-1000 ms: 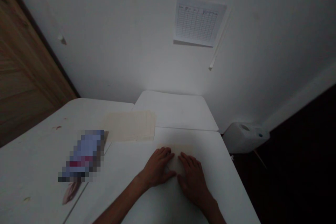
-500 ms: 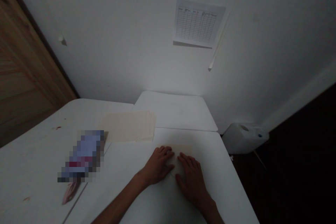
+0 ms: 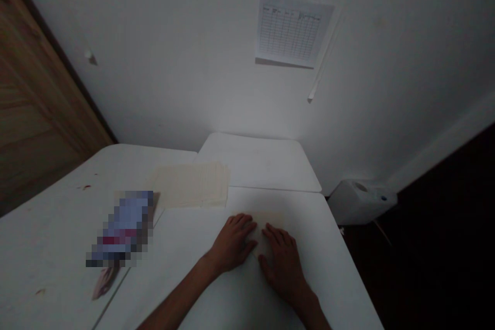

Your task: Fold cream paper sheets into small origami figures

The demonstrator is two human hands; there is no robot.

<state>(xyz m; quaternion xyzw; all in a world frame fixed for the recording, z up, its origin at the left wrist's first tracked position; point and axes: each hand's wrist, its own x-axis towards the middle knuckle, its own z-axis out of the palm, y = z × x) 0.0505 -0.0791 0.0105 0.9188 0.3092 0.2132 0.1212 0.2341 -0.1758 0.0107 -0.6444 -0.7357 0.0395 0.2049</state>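
My left hand [image 3: 234, 243] and my right hand [image 3: 282, 260] rest on a small cream sheet [image 3: 266, 217] that lies flat on the white table [image 3: 216, 299]. Fingers of both hands are stretched out and pressed down on it, with a narrow gap between the hands. Much of the sheet is covered by them, and its lower edge is hard to make out. Beyond my left hand lies a stack of similar cream sheets [image 3: 191, 185], spread slightly out of line.
A blurred-out blue and pink item [image 3: 126, 227] lies left on the table. A raised white panel [image 3: 259, 162] borders the wall. A printed table sheet [image 3: 292, 31] hangs above. Right of the table stands a white plastic canister [image 3: 359, 203]; a wooden door [image 3: 42, 77] is at left.
Both hands stay in the same place on the sheet, with hardly any movement. The view has shifted very slightly.
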